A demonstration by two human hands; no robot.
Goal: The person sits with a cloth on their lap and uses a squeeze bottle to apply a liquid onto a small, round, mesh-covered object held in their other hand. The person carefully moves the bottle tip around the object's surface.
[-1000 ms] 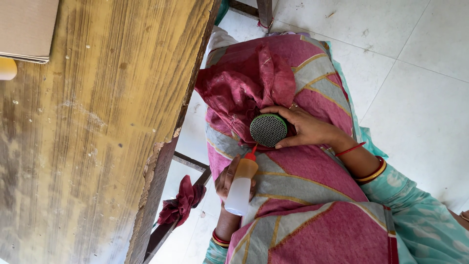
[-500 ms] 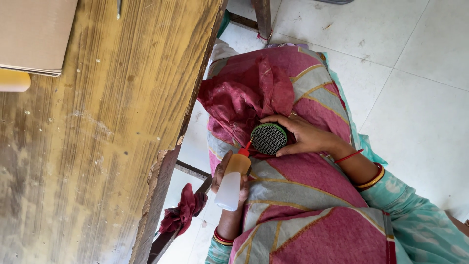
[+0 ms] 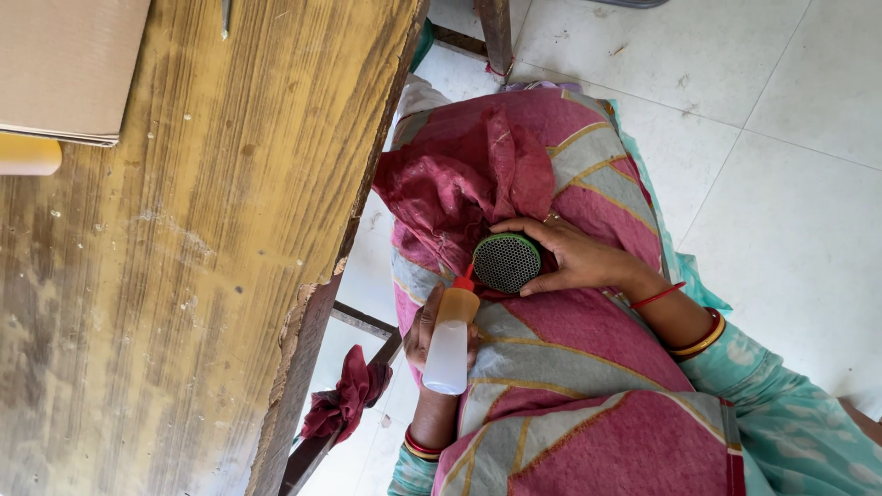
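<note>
Lap cloth: pink, grey and gold-striped fabric [image 3: 588, 404] covers the person's lap, filling the lower middle of the head view; all handling happens on top of it.
Left hand: left hand [image 3: 430, 326] is wrapped around a squeeze bottle [image 3: 450, 342], fingers closed on its body; red bangles at the wrist.
Bottle: translucent whitish body, orange-tinted near the top, red pointed nozzle [image 3: 469, 276]; tilted, tip aimed up at the rim of the round part, touching or just short of it — cannot tell which.
Right hand: right hand [image 3: 574, 257] cups the round mesh part [image 3: 506, 262] from the far and right side, fingers curled over its edge; red thread and bangles on the wrist, teal sleeve [image 3: 790, 422] behind.
Round part: green rim, dark perforated face turned up to the camera; sits on the lap, pressed against the crumpled red cloth.
Red cloth: bunched dark pink rag [image 3: 459, 188] just beyond the part, crowding its far-left side.
Table: worn wooden top [image 3: 184, 276], chipped edge running close along the left of the lap; narrow gap between edge and bottle hand.
On table: cardboard box [image 3: 64, 64] at the far corner.
Under table: red rag [image 3: 347, 400] knotted on a frame bar.
Open room: pale tiled floor [image 3: 781, 138] to the right and beyond.
</note>
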